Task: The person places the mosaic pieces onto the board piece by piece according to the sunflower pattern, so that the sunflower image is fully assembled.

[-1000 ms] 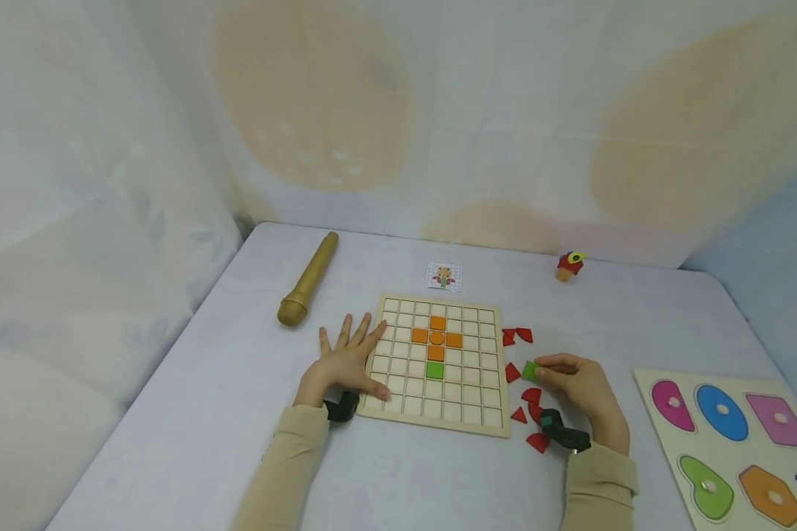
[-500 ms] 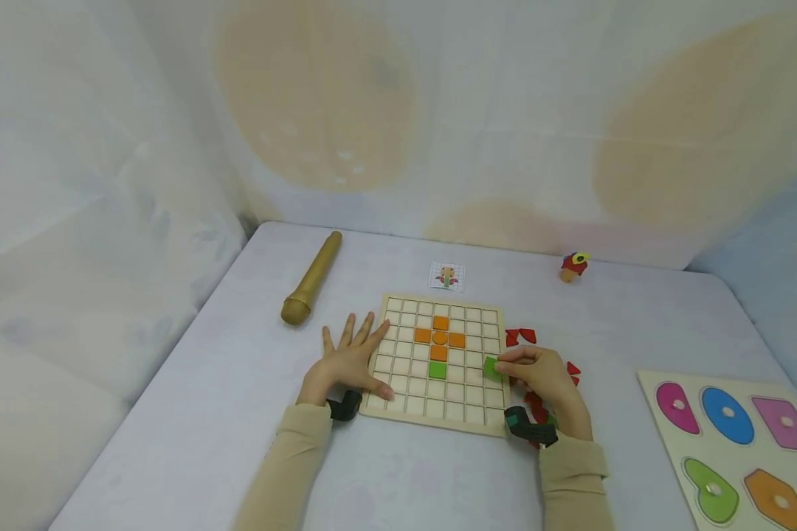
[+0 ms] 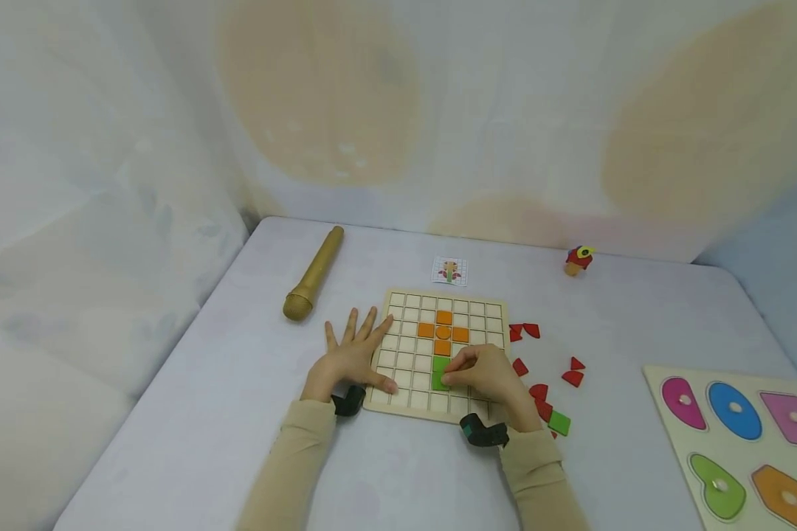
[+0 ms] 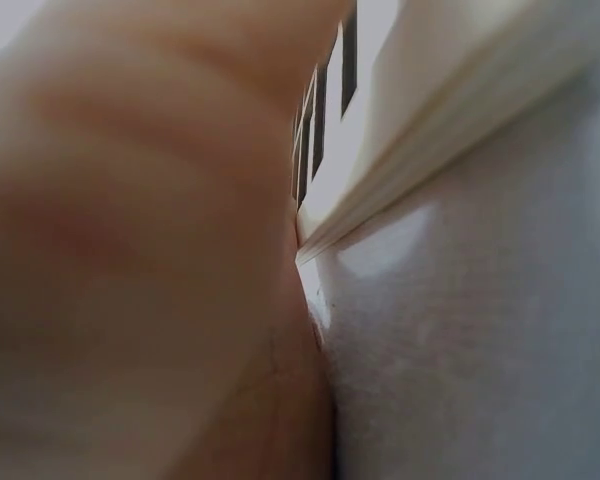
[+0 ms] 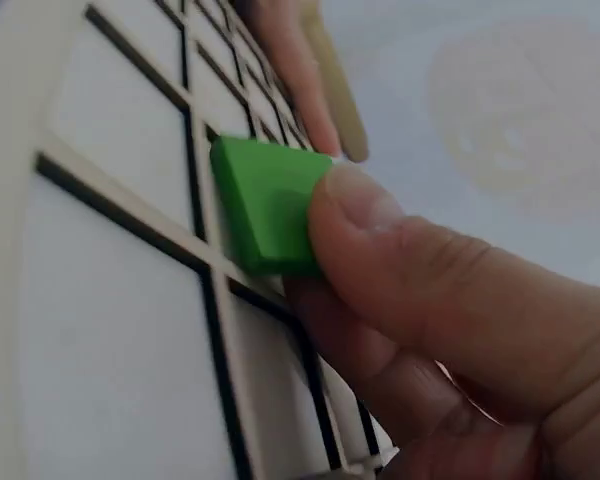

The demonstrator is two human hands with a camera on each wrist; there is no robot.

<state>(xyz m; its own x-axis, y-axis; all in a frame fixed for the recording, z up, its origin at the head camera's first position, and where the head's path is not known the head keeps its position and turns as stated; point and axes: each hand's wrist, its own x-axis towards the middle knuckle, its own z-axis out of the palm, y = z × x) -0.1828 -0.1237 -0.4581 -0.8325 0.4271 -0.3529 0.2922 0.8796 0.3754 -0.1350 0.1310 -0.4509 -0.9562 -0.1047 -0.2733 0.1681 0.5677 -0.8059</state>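
In the head view my right hand (image 3: 488, 375) pinches a green square tile (image 5: 265, 205) between thumb and fingers, over the wooden grid board (image 3: 398, 400). This tile is just below another green tile (image 3: 441, 363) lying in the grid. The right wrist view shows its edge at the grid lines; whether it sits flat in a cell I cannot tell. Orange tiles (image 3: 443, 317) form a cross around an orange round piece (image 3: 443, 332). My left hand (image 3: 349, 363) lies with spread fingers on the board's left edge, thumb on its lower left corner.
Red pieces (image 3: 573, 378) and a green tile (image 3: 559, 422) lie right of the board. A pattern card (image 3: 449, 271), a gold microphone (image 3: 314, 274) and a parrot figure (image 3: 578, 260) are farther back. A shape puzzle board (image 3: 737, 391) lies at the right.
My right hand has carried the green tile leftward from beside the red pieces to the cell area below the placed green tile. The left hand has stayed on the board.
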